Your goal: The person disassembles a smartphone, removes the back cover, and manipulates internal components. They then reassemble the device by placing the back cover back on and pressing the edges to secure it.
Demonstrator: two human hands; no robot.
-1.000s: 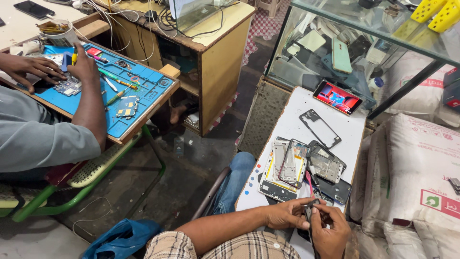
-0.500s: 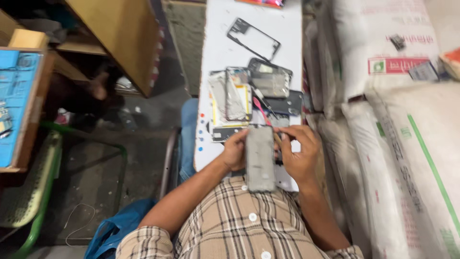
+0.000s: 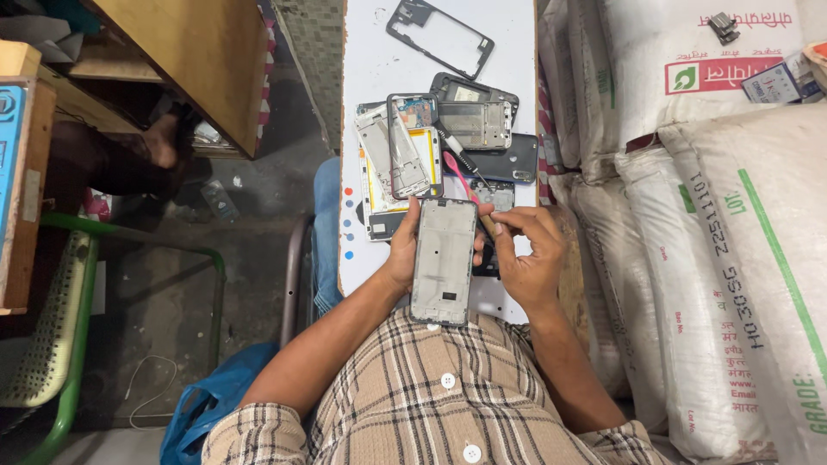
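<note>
My left hand point(image 3: 403, 250) holds a grey phone frame point(image 3: 443, 260) upright over my lap, its inner side facing me. My right hand point(image 3: 525, 258) pinches a small thin tool at the frame's upper right edge, fingers closed. Just beyond my hands lies a pink-handled screwdriver point(image 3: 459, 175) on a white board point(image 3: 370, 52). A pile of opened phone parts point(image 3: 413, 146) sits on the board, with a dark empty phone frame point(image 3: 439, 39) further up.
White filled sacks point(image 3: 715, 241) are stacked on the right. A wooden cabinet point(image 3: 189, 60) stands at upper left, with a green metal chair point(image 3: 60, 319) at left. A blue bag point(image 3: 202, 413) lies on the floor. A person's bare foot point(image 3: 159, 142) rests under the cabinet.
The view has swung down from the shop onto my lap. The phone frame has come up into my left hand, and my right hand has closed in on its upper edge.
</note>
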